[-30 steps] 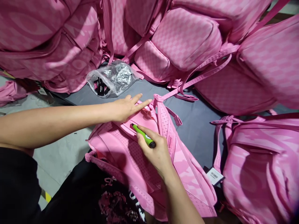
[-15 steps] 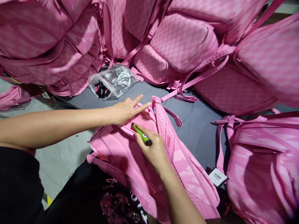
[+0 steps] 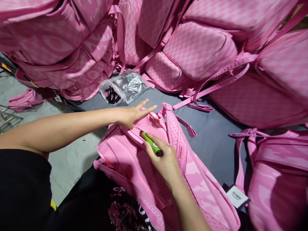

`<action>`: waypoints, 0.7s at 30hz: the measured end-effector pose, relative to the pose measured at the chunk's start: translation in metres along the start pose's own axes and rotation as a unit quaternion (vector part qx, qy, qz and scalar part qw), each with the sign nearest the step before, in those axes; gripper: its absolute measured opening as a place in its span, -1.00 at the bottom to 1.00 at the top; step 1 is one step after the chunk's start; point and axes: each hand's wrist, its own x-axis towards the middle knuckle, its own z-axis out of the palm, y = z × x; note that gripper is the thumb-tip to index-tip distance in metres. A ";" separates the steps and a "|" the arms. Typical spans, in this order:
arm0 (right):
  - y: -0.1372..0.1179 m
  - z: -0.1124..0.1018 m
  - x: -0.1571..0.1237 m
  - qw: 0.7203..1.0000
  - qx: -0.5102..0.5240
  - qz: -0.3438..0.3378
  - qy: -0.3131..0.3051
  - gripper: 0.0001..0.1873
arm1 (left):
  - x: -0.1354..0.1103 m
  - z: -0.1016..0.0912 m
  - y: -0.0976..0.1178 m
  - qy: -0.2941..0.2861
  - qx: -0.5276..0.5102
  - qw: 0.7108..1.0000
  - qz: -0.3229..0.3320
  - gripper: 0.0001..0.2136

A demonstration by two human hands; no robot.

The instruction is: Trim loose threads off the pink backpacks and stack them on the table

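A pink backpack (image 3: 134, 166) lies back side up across my lap and the dark table edge. My left hand (image 3: 133, 114) rests flat on its top near the carry handle, fingers stretched out and apart. My right hand (image 3: 165, 160) grips a green pen-like tool (image 3: 151, 144) with a black end, its tip pressed against the backpack's upper back panel just below my left hand. The backpack's shoulder strap (image 3: 183, 150) runs to the right of my right hand.
Many pink backpacks (image 3: 197, 48) are piled at the back and right. A clear plastic bag (image 3: 124, 86) with small black parts lies on the dark table (image 3: 211, 138). Another pink backpack (image 3: 276, 179) with a white tag (image 3: 237, 196) lies at right. Grey floor at left.
Both hands keep their hold and place on the backpack. The view has shifted a little, so everything sits slightly to the right and lower in the picture.
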 end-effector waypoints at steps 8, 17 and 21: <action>-0.007 0.015 0.016 1.000 0.003 0.005 -0.024 -0.66 | 0.004 0.000 -0.001 -0.014 -0.021 0.999 -0.026 0.14; -0.013 0.017 0.014 0.999 -0.031 0.042 0.005 -0.69 | 0.008 0.003 -0.001 -0.008 -0.001 1.000 -0.028 0.16; -0.016 0.022 0.016 0.998 -0.016 0.054 0.008 -0.68 | 0.009 0.004 -0.002 -0.006 0.000 1.000 -0.026 0.13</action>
